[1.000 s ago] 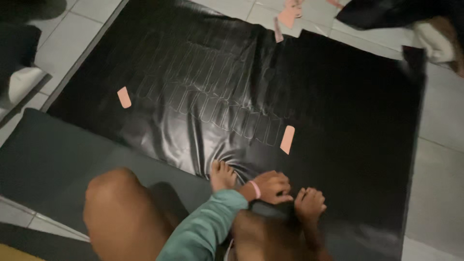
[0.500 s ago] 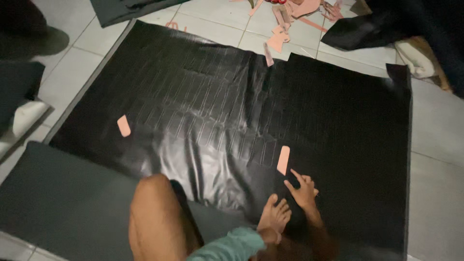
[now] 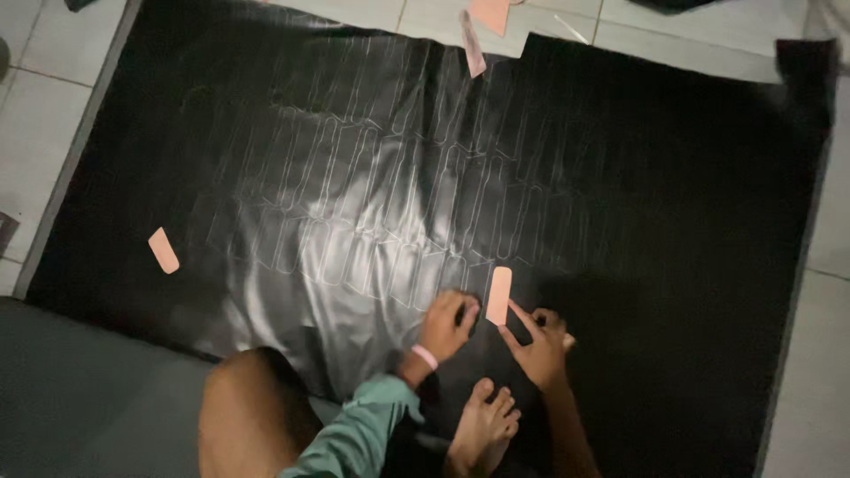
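A large black leather-like sheet [image 3: 673,221] lies flat on the tiled floor, its middle covered with faint traced outlines of rounded strips. A small pink strip-shaped template [image 3: 498,295] rests on it just below the outlines. My left hand [image 3: 447,326], with a pink band at the wrist, rests with curled fingers on the sheet, touching the template's left side. My right hand [image 3: 540,347] is at the template's lower right, its forefinger reaching the strip's bottom edge. A small pale thing shows at its far side; I cannot tell whether it is held.
My bare knee [image 3: 248,416] and foot [image 3: 482,425] rest on the sheet's near edge. A second pink template [image 3: 163,250] lies at the left. More pink pieces [image 3: 472,40] lie on the tiles beyond the sheet. A dark grey mat [image 3: 80,389] lies at lower left.
The view has closed in on the sheet. My left hand has moved up beside the pink template, and my right hand stays at its lower end.
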